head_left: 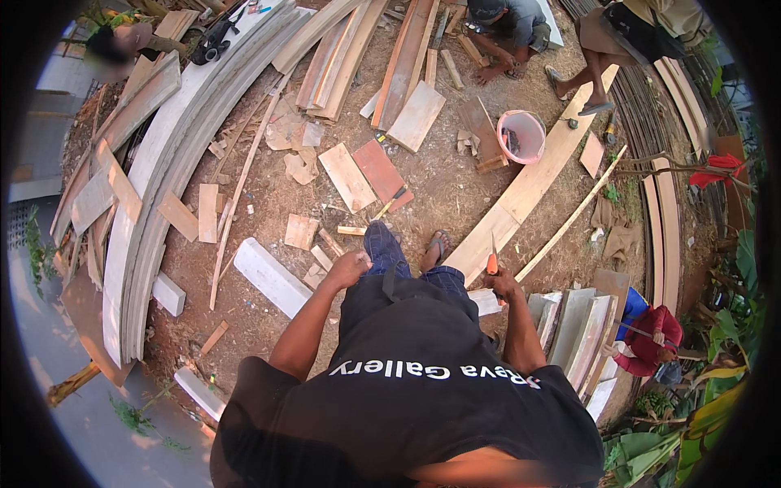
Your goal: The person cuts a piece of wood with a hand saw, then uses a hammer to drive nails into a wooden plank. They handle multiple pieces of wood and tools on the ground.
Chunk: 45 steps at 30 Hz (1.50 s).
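My right hand [502, 283] is closed around the orange handle of a thin-bladed tool [492, 262], its narrow blade pointing away from me; the tool's exact kind is not clear. Beside my bent left leg, my left hand [350, 268] is curled with no object showing in it. A long pale plank [508, 203] runs from near my right foot toward the far right. Ahead of my left foot lie a reddish board [381, 172] and a light board [346, 177]. A yellow-and-black tool [390, 202] rests at the reddish board's near edge.
A pink bucket [521, 137] stands beside the long plank. Stacked long boards [154, 187] curve along the left. One person [508, 32] crouches ahead, another [626, 37] is at the far right, and a person in red [651, 337] is at the right. Offcuts litter the ground.
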{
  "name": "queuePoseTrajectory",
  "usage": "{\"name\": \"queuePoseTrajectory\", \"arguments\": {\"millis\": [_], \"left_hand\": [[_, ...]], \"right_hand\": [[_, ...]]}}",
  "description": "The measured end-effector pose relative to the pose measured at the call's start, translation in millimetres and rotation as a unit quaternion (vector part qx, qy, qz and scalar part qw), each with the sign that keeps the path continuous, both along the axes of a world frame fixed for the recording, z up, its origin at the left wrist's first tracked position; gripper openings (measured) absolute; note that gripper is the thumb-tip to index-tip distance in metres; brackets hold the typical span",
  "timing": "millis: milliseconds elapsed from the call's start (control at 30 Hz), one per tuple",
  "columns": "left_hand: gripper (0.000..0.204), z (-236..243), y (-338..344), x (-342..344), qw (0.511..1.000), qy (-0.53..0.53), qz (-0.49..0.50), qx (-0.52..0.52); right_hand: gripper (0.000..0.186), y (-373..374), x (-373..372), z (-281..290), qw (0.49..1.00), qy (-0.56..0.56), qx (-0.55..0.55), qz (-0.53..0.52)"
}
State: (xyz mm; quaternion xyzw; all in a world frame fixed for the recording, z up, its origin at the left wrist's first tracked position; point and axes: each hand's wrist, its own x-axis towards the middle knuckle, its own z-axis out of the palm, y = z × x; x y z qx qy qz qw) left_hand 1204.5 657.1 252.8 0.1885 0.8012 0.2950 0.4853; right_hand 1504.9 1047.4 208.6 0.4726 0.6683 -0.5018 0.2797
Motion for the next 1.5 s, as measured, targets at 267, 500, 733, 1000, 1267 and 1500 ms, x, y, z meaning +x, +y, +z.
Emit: {"name": "queuePoseTrajectory", "arguments": {"millis": [267, 500, 733, 1000, 1267, 1500], "left_hand": [[0.019, -23, -30, 39, 0.991, -0.091, 0.088, 0.049], [0.033, -40, -59, 75, 0.946, -0.176, 0.271, 0.006], [0.036, -70, -56, 91, 0.918, -0.235, 0.32, 0.002], [0.032, -117, 4, 106, 0.87, -0.255, 0.419, -0.049], [0.026, -100, 129, 93, 0.699, -0.459, 0.532, -0.134], [0.036, -125, 184, 72, 0.588, -0.545, 0.564, -0.199]], "right_hand": [[0.026, 107, -3, -95, 0.992, 0.116, 0.013, 0.048], [0.043, 98, -113, -25, 0.972, -0.02, 0.046, 0.231], [0.053, 120, -204, -66, 0.935, 0.05, -0.018, 0.35], [0.042, 151, -305, -241, 0.844, -0.004, 0.276, 0.46], [0.061, 215, -284, -409, 0.786, -0.224, 0.045, 0.574], [0.034, 335, -492, -564, 0.883, -0.072, 0.103, 0.453]]}}
